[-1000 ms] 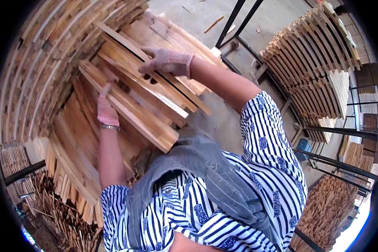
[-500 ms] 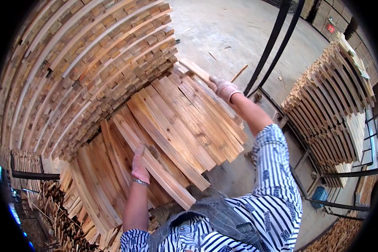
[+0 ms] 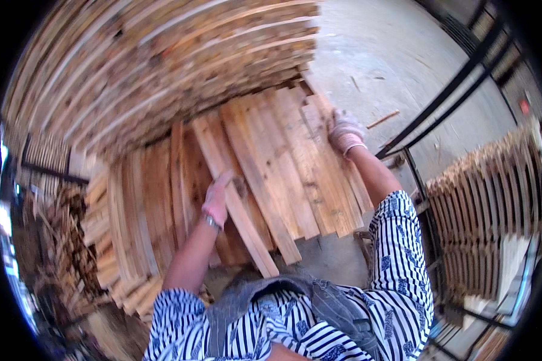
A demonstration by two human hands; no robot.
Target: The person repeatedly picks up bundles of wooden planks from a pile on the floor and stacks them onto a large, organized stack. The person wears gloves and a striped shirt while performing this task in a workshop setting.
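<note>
Boards lie side by side in a wide layer (image 3: 277,153) before me. My left hand (image 3: 217,195), in a pale pink glove, is closed around a narrow plank (image 3: 247,231) lying lengthwise over the layer, its near end toward my body. At the right edge of the layer my gloved right hand (image 3: 346,132) is closed on a board (image 3: 317,90), whose far end points away toward the tall stack. The fingers of the right hand are partly blurred, and the hand covers part of that board.
A tall stack of layered boards (image 3: 180,66) rises behind the layer. Scrap wood (image 3: 72,240) is heaped at the left. Dark metal bars (image 3: 445,90) slant across the right, before another stack (image 3: 488,210). A loose stick (image 3: 382,119) lies on the concrete floor (image 3: 379,54).
The view has turned, shifting the stacks across the picture. My right hand has brought its board down against the right edge of the layer. My left hand keeps hold of the narrow plank.
</note>
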